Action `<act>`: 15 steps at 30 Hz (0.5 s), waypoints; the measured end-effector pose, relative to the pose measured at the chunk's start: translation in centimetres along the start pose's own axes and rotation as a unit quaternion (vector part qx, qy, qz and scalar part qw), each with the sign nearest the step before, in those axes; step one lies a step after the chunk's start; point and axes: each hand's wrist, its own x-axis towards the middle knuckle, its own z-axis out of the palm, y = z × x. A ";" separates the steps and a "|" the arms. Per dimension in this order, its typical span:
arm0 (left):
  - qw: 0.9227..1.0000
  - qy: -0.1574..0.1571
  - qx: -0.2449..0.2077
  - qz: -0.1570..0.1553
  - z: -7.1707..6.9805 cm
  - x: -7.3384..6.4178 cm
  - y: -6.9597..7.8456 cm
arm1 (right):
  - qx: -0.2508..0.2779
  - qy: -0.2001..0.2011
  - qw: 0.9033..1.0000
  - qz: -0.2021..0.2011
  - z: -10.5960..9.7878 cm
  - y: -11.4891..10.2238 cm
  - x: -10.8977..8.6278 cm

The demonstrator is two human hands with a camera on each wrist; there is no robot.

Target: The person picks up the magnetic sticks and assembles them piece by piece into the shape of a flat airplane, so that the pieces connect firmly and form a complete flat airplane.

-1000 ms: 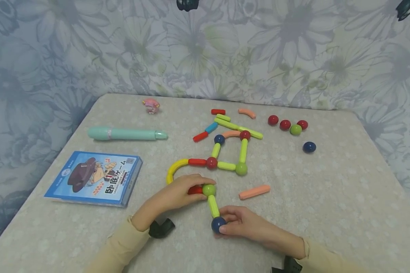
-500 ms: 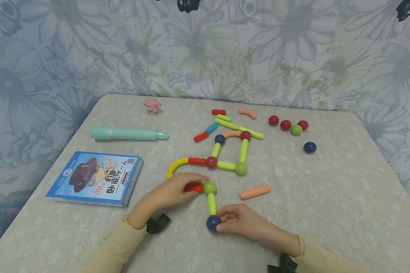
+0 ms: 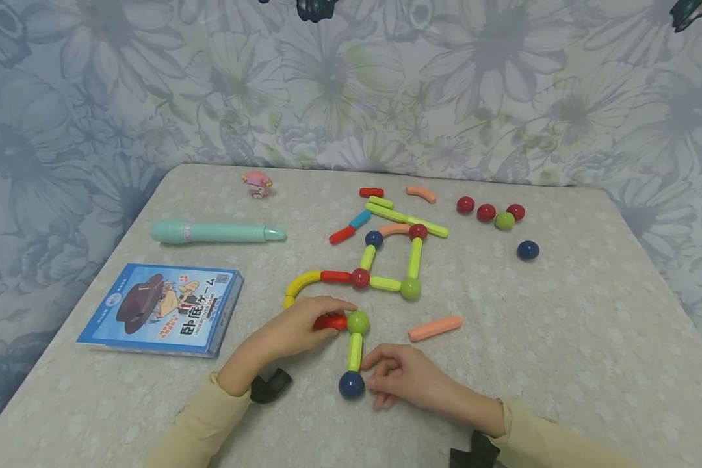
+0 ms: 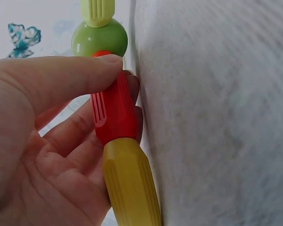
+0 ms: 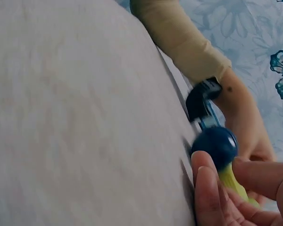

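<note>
My left hand (image 3: 301, 328) pinches a short red magnetic stick (image 4: 114, 110) between thumb and fingers. That stick joins a yellow curved stick (image 4: 132, 183) at one end and a green ball (image 3: 359, 322) at the other. From the green ball a lime stick (image 3: 355, 352) runs toward the front edge, ending in a dark blue ball (image 3: 351, 385). My right hand (image 3: 406, 377) is just right of the blue ball, loosely bent fingertips right at its side. In the right wrist view the blue ball (image 5: 216, 147) partly overlaps those fingertips.
Behind is a joined four-sided shape with a red ball (image 3: 359, 279). A loose salmon stick (image 3: 435, 328) lies right of centre. Loose balls, including a blue one (image 3: 528, 251), sit back right. A blue game box (image 3: 160, 309), mint tube (image 3: 219, 232) and pink figurine (image 3: 258, 184) are left.
The blue ball and its lime stick have swung left about the green ball. My right hand has followed leftward, its grip on the ball loosened. My left hand has slid slightly left along the red stick.
</note>
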 end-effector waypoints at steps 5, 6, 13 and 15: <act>1.000 -0.004 0.007 0.000 -0.1 0.0 0.2 | -0.234 0.136 0.952 -0.147 -3.7 -1.7 -0.4; 1.000 -0.007 0.010 0.000 -0.2 0.0 0.2 | -0.290 0.176 0.925 -0.169 -4.7 -2.0 -0.3; 0.999 0.011 0.048 -0.014 -2.4 1.0 1.2 | -0.448 0.232 0.852 -0.143 -9.0 -2.7 1.5; 0.996 0.023 0.078 -0.020 -3.0 2.2 1.5 | -0.464 0.214 0.851 -0.118 -9.1 -2.7 2.0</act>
